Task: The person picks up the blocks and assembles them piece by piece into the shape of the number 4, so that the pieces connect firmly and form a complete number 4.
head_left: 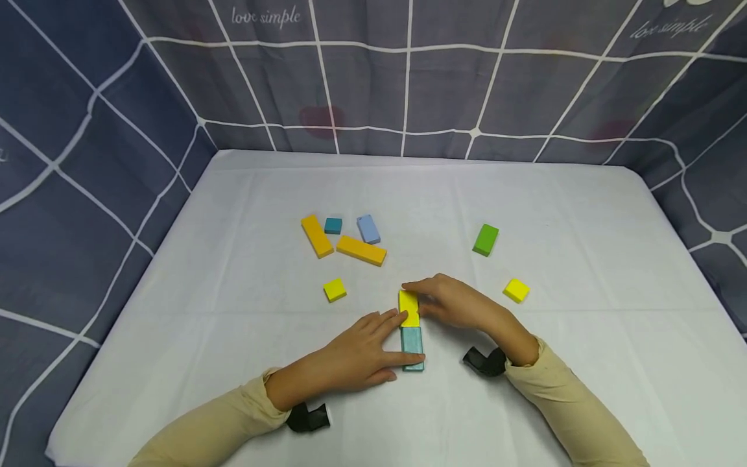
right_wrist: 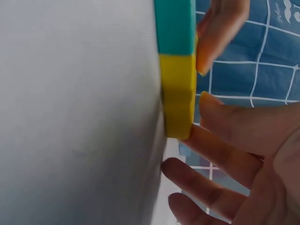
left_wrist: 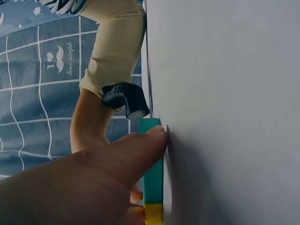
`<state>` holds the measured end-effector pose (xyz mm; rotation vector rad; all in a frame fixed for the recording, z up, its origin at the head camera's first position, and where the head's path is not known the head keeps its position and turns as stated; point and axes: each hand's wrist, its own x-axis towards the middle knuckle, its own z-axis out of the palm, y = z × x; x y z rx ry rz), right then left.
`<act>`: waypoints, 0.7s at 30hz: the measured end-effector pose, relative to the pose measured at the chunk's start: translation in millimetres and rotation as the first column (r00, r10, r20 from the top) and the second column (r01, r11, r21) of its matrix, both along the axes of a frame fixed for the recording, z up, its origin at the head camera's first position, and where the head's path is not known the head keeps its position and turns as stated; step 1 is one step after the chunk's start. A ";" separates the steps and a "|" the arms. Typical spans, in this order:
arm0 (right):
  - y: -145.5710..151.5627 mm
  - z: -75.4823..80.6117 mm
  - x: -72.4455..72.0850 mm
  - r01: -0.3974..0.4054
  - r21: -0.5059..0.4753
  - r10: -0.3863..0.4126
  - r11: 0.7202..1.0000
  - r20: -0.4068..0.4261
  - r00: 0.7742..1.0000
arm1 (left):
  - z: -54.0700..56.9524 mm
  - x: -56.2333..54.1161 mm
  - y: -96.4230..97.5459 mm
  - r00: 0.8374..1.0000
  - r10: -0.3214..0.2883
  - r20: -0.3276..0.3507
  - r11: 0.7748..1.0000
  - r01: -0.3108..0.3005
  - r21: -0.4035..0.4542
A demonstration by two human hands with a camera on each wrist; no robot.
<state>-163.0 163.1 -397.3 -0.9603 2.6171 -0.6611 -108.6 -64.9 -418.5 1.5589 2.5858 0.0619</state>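
Note:
A yellow block (head_left: 410,301) and a teal block (head_left: 411,340) lie end to end in a line on the white table. My left hand (head_left: 357,353) is spread over their left side, its index fingertip on the yellow block and its thumb across the near part of the teal one. From the right, my right hand (head_left: 458,302) reaches to the yellow block, with the index finger along its far end. In the right wrist view, the thumb (right_wrist: 225,117) hovers close over the yellow block's upper face, and the other fingers are loosely bent beside it.
Behind the left hand lie two orange bars (head_left: 362,250), a small blue-teal block (head_left: 333,226), a light blue block (head_left: 368,229) and a yellow cube (head_left: 335,290). A green block (head_left: 486,240) and another yellow cube (head_left: 516,290) are at right. Grid-patterned curtains (head_left: 373,84) surround the table (head_left: 262,185).

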 end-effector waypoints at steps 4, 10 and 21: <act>0.8 1.6 0.2 0.012 0.004 -0.012 1.000 0.033 0.999 | -1.0 2.1 0.8 1.000 -0.009 -0.001 1.000 0.009 0.001; -0.5 1.0 -0.8 0.017 -0.005 -0.017 1.000 0.032 0.999 | -1.2 1.6 0.1 1.000 -0.007 0.004 1.000 0.007 0.004; 21.1 8.1 -4.6 0.034 0.015 -0.034 0.999 0.054 0.998 | 0.7 1.0 0.2 0.999 -0.006 0.053 1.000 0.006 0.007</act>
